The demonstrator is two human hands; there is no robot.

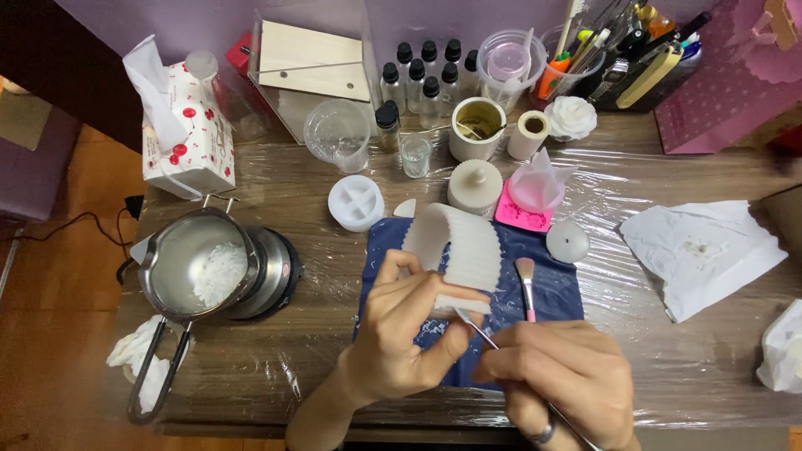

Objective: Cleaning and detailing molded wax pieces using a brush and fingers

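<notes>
Hands meet low in the middle, over a dark blue mat (pixel 547 288). The left hand (pixel 399 334) is curled, with its fingers wrapped tight around a white ribbed mold (pixel 455 242), tipped on its side. The right hand (pixel 564 372) wears one ring and pinches a thin metal tool (pixel 476 327), whose tip touches the mold's bottom edge. The mold is soft-looking, pale and wavy. One pink brush (pixel 526 284) lies on the mat. One metal pot (pixel 196 267) with white flakes sits at the left. Eight small bottles with black caps (pixel 426 75) stand at the back.
</notes>
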